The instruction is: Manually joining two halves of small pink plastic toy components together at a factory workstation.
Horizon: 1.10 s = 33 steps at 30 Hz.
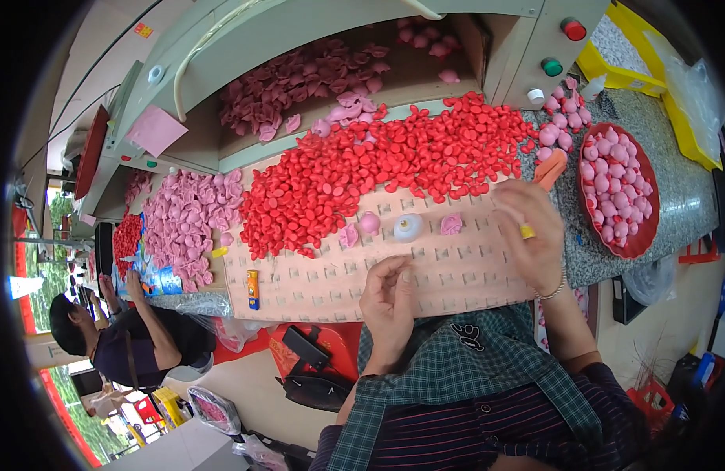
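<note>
My left hand (389,301) is over the front edge of a pale pink board (323,294), its fingers curled in against the thumb. Anything between those fingertips is hidden. Over the board's right side, my right hand (538,235) has bent fingers, with a small yellow piece (527,231) showing at them. An orange object (550,169) sits just beyond its knuckles; I cannot tell whether the hand holds it. Between the hands and a heap of small red rounded pieces (378,161) stand a whitish dome (407,228), a pink ball (369,224) and two crumpled pink pieces (451,224).
A red oval basket (644,243) of pink balls stands on the grey speckled counter (684,208) at right. Pink moulded pieces (191,220) heap at left. A grey machine housing (347,20) with buttons rises behind. Another person (135,337) works at far left.
</note>
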### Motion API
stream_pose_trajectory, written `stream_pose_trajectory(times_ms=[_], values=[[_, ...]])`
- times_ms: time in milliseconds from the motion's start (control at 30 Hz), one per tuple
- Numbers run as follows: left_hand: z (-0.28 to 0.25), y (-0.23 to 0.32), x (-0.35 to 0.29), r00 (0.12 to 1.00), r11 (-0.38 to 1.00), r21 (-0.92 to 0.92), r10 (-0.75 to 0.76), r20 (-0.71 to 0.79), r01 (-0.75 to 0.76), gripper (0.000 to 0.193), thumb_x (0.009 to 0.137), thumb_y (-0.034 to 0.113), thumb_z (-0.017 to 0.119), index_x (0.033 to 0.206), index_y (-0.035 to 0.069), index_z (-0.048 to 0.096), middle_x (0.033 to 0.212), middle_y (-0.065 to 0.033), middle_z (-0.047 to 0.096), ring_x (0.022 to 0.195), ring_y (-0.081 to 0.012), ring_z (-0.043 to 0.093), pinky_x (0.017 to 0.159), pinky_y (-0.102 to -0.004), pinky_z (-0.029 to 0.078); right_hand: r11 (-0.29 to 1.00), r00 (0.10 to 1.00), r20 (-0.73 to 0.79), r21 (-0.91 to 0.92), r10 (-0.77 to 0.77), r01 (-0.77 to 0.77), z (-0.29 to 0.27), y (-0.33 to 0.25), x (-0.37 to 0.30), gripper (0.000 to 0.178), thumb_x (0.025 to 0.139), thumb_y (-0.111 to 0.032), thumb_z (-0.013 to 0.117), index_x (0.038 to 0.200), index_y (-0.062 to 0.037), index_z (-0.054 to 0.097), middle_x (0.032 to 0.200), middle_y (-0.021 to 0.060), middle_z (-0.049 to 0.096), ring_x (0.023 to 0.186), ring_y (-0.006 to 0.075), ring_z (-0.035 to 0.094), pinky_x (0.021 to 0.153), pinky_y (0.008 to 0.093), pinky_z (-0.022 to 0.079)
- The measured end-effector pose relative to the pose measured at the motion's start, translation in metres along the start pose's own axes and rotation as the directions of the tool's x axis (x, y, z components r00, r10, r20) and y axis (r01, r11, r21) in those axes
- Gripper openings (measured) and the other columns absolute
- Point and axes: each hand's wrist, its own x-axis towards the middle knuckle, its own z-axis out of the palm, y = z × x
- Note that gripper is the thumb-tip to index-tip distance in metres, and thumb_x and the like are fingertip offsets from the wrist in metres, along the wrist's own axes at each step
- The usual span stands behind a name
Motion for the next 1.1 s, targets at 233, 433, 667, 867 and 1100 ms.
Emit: stream_pose_trajectory(times_ms=[233, 433, 667, 867, 1100], values=[[-0.021, -0.004, 0.009, 0.949, 0.924, 0.301, 0.284, -0.134, -0.234, 0.018, 0.096, 0.000, 0.058, 0.114, -0.003, 0.056, 0.105, -0.0082, 0.061, 0.096, -0.0126, 0.059, 0.086, -0.0253, 0.048, 1.000, 0.965, 0.262, 0.015, 0.016, -0.021, 0.045, 0.000, -0.015, 0.019, 0.081, 0.006, 0.067, 0.100, 0.0019, 0.066, 0.101, 0.0143, 0.062, 0.091, 0.0321, 0.064, 0.079, 0.0357, 0.052], [-0.069, 0.001, 0.038, 0.871, 0.838, 0.545, 0.297, -0.392, -0.040, 0.016, 0.093, 0.004, 0.062, 0.109, -0.001, 0.060, 0.101, -0.0080, 0.058, 0.075, -0.0132, 0.056, 0.069, -0.0266, 0.049, 0.986, 0.977, 0.209, 0.150, 0.040, -0.073, 0.038, 0.001, -0.031, 0.017, 0.084, 0.009, 0.064, 0.101, 0.0030, 0.064, 0.097, 0.0114, 0.063, 0.079, 0.0223, 0.064, 0.066, 0.0285, 0.051], [-0.096, -0.008, 0.064, 0.830, 0.482, 0.848, 0.549, -0.097, -0.220, 0.018, 0.089, 0.002, 0.063, 0.107, 0.000, 0.065, 0.099, -0.0143, 0.060, 0.082, -0.0255, 0.063, 0.071, -0.0339, 0.052, 0.271, 0.662, 0.597, 0.616, 0.453, -0.740, 0.032, -0.019, -0.054, 0.023, 0.093, 0.002, 0.060, 0.116, 0.0022, 0.058, 0.096, 0.0076, 0.064, 0.073, 0.0127, 0.063, 0.061, 0.0211, 0.047], [-0.090, -0.006, 0.057, 0.809, 0.471, 0.837, 0.585, -0.061, -0.278, 0.018, 0.091, 0.000, 0.060, 0.108, 0.000, 0.064, 0.109, -0.0162, 0.060, 0.090, -0.0281, 0.064, 0.082, -0.0373, 0.051, 0.041, 0.654, 0.668, 0.688, 0.354, -0.725, 0.053, -0.033, -0.062, 0.019, 0.095, -0.001, 0.059, 0.114, 0.0025, 0.058, 0.095, 0.0102, 0.066, 0.078, 0.0183, 0.069, 0.061, 0.0235, 0.051], [-0.014, 0.027, -0.008, 0.997, 0.994, -0.105, 0.015, 0.081, -0.006, 0.017, 0.100, 0.003, 0.050, 0.116, -0.001, 0.055, 0.109, -0.0108, 0.061, 0.088, -0.0128, 0.057, 0.081, -0.0264, 0.047, 0.148, 0.689, 0.612, 0.696, 0.388, -0.703, 0.062, -0.034, -0.066, 0.019, 0.096, -0.001, 0.058, 0.114, 0.0035, 0.057, 0.091, 0.0108, 0.068, 0.079, 0.0145, 0.068, 0.063, 0.0233, 0.052]])
